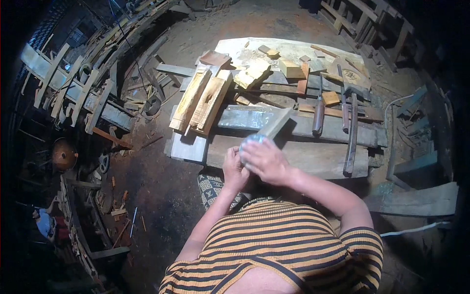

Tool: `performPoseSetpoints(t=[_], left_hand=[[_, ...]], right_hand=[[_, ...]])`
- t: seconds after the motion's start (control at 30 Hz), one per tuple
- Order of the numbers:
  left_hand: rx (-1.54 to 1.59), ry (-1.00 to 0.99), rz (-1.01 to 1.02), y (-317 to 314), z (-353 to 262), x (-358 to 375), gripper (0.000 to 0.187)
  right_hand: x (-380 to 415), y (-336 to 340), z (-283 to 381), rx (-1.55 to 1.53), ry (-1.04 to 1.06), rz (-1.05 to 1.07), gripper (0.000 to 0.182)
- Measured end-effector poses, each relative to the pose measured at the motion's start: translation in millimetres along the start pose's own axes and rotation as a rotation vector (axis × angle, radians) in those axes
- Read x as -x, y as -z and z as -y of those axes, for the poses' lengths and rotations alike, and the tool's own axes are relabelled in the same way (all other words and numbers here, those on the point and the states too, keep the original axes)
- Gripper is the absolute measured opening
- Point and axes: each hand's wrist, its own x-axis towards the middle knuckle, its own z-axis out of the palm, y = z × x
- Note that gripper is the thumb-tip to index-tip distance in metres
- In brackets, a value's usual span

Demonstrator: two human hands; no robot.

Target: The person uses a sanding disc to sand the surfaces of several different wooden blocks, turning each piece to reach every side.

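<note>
Both my hands are together at the near edge of the wooden bench (313,156). My right hand (264,159) is wrapped round a pale, bluish rounded object (254,141), too blurred to name. Touching it from the left, my left hand (234,169) has its fingers pressed together; what they hold, if anything, is hidden. A pale wooden piece (278,123) slants up and right just beyond my right hand. Left of it, two thick wood blocks (196,100) lie side by side on the bench.
A hammer (351,132) and chisels with wooden handles (318,117) lie on the bench's right side. Wood offcuts (291,69) lie at the back. Stacked timber frames (88,95) stand at the left. Another person (45,223) is at the far lower left.
</note>
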Motion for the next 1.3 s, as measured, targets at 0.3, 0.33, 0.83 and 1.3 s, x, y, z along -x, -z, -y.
performPoseSetpoints(t=[0.3,0.33,0.83,1.3], left_hand=[[-0.052,-0.07,0.004,0.3,-5.6,-2.0,0.059],[-0.012,-0.058,0.018,-0.1,-6.4,-1.9,0.062],[-0.03,-0.042,0.075,-0.7,-6.2,6.6,0.101],[-0.113,-0.23,0.119,1.2,-2.5,2.9,0.056]], right_hand=[[29.4,-0.7,-127.2,0.097,-0.56,0.103,0.039],[31.5,-9.0,-126.8,0.096,-0.588,0.046,0.039],[8.4,-14.1,-135.3,0.12,-0.478,-0.177,0.035],[15.2,20.8,-144.1,-0.285,-0.754,-0.099,0.034]])
